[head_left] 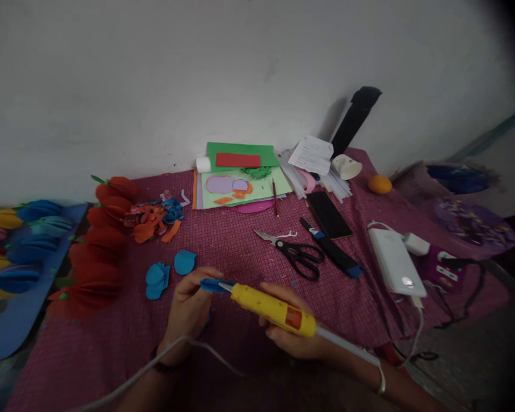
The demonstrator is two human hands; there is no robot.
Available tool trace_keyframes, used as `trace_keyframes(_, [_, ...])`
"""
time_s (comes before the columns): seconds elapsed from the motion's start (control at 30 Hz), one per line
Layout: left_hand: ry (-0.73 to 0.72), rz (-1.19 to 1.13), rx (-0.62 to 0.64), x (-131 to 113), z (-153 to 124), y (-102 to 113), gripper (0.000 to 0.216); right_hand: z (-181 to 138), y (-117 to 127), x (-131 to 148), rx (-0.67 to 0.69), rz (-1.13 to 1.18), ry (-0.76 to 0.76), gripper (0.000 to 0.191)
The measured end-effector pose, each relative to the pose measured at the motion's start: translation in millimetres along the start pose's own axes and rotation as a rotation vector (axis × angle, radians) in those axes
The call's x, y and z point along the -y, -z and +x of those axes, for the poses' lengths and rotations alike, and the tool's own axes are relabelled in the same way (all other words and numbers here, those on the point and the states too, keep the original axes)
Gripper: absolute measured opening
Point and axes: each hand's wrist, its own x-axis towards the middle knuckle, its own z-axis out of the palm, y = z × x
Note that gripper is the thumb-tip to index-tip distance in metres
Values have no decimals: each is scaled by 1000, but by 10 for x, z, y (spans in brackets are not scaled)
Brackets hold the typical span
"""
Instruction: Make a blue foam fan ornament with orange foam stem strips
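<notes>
Left hand: fingers pinching small blue cut-out. Right hand: fingers wrapped around yellow stick-shaped glue gun, metal tip at pinched piece. Near left hand: rounded blue petal, small blue petal stack. Beyond right hand: black-handled metal scissors on red-checked cloth-covered counter. Farther left: red layered ornaments.

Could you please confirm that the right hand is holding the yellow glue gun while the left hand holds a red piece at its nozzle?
Not quite: the head view shows that the piece is blue, not red. The left hand does hold it at the nozzle, and the right hand holds the yellow glue gun.
</notes>
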Motion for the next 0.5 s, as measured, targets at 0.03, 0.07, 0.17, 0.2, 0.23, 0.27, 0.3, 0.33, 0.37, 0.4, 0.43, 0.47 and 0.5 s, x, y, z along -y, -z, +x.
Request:
trace_keyframes(0.03, [0,-3,4,-3,0,-2,6,-2,0,-4,-7,-10,-1,63])
trace_keyframes(0.07, [2,-4,6,-7,0,-7,6,-4,-1,-8,-13,-17,-2,63])
trace_keyframes(0.17, [17,10,-24,-28,3,-33,9,-8,-6,-16,-18,-23,-5,64])
trace_keyframes(0.2, [22,15,-36,-36,4,-43,10,-8,-7,-16,-14,-21,-9,63])
trace_keyframes(0.23, [27,15,-42,-41,5,-51,11,-8,-7,-14,-8,-15,-13,63])
trace_keyframes(0.27, [30,8,-39,-45,6,-57,11,-6,-7,-11,-4,-6,-17,63])
trace_keyframes(0.3, [31,0,-33,-46,6,-59,10,-3,-7,-5,-3,7,-18,63])
trace_keyframes(0.33, [32,-10,-25,-45,7,-58,10,2,-7,2,-1,25,-19,63])
trace_keyframes(0.37, [31,-19,-19,-42,7,-55,10,8,-9,10,2,47,-17,63])
trace_keyframes(0.4, [30,-25,-17,-38,7,-50,9,16,-11,18,6,73,-13,63])
trace_keyframes(0.43, [30,-26,-20,-34,7,-44,9,26,-15,26,13,98,-8,63])
trace_keyframes(0.47, [30,-22,-26,-31,8,-39,9,36,-19,34,24,124,-2,63])
trace_keyframes(0.5, [32,-16,-30,-29,8,-35,9,48,-23,43,34,150,3,62])
